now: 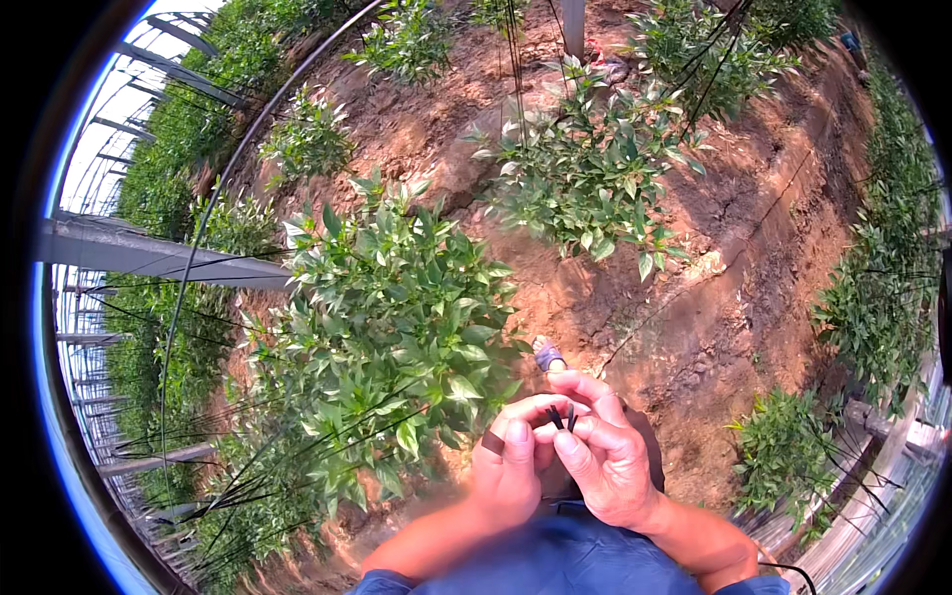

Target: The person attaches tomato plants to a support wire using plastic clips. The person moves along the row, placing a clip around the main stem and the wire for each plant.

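My left hand [512,457] and my right hand [613,454] meet in front of my body, fingertips together. Between the fingers of both hands are short, thin black strips [556,418], probably pieces of cord or tie; their lower parts are hidden by the fingers. A brown band [492,443] wraps a finger of my left hand. Just beyond the hands, a foot in a purple sandal [549,355] shows on the soil. A large bushy green plant [394,327], resembling a pepper plant, grows to the left of my hands.
Another bushy plant [595,171] stands ahead on the reddish soil [669,342]. A grey post [163,253] juts in from the left, near a long curved rod [223,171]. Dark strings [517,74] hang over the plants. A smaller plant [781,446] grows at right.
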The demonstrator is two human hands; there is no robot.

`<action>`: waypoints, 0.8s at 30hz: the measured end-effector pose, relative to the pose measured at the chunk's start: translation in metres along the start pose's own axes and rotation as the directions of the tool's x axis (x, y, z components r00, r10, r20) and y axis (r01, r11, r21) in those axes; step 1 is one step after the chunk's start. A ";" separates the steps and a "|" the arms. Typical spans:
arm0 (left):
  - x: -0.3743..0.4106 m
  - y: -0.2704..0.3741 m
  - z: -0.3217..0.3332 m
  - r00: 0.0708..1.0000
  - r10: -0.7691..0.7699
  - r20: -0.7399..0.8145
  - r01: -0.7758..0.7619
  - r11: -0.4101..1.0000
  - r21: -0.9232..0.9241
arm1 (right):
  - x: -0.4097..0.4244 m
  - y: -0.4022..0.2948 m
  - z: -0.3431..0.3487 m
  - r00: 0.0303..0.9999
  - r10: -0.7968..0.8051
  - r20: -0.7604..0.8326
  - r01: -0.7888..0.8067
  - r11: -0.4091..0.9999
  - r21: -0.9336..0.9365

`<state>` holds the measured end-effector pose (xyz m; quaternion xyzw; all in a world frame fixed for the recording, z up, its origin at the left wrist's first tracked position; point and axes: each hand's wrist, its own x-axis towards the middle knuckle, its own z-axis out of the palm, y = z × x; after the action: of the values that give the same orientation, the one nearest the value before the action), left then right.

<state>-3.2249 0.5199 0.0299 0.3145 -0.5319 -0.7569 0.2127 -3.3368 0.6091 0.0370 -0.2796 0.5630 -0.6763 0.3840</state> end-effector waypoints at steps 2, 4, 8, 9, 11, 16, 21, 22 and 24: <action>0.013 0.007 -0.014 1.000 -0.009 -0.001 0.009 0.997 -0.072 | 0.022 0.001 0.011 0.998 0.061 0.000 -0.061 0.997 0.053; 0.025 0.017 -0.026 0.998 0.041 -0.041 -0.043 0.998 -0.052 | 0.043 -0.008 0.027 0.966 0.257 0.011 -0.252 0.937 0.241; 0.055 0.047 -0.043 0.941 0.310 -0.133 -0.272 0.930 0.247 | 0.086 0.001 0.058 0.966 0.246 0.078 -0.255 0.872 0.418; 0.063 0.054 -0.049 0.924 0.360 -0.126 -0.298 0.887 0.353 | 0.098 -0.001 0.067 0.961 0.254 0.112 -0.275 0.814 0.511; 0.063 0.058 -0.064 0.917 0.329 -0.228 -0.243 0.910 0.335 | 0.118 -0.001 0.082 0.951 0.266 0.154 -0.308 0.810 0.500; 0.074 0.065 -0.086 0.772 0.546 -0.325 -0.348 0.791 0.504 | 0.159 -0.006 0.110 0.895 0.299 0.332 -0.428 0.785 0.447; 0.076 0.088 -0.097 0.556 0.758 -0.340 -0.184 0.512 0.839 | 0.191 -0.009 0.132 0.816 0.257 0.517 -0.473 0.811 0.344; 0.080 0.092 -0.097 0.479 0.805 -0.349 -0.170 0.475 0.863 | 0.197 -0.009 0.135 0.798 0.234 0.555 -0.463 0.828 0.316; 0.081 0.103 -0.096 0.431 0.846 -0.314 -0.076 0.381 0.922 | 0.210 -0.015 0.137 0.758 0.208 0.619 -0.466 0.836 0.289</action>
<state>-3.2160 0.3666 0.0838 0.4709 -0.7342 -0.0972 0.4793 -3.3441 0.3604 0.0686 -0.2666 0.3041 -0.5859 0.7022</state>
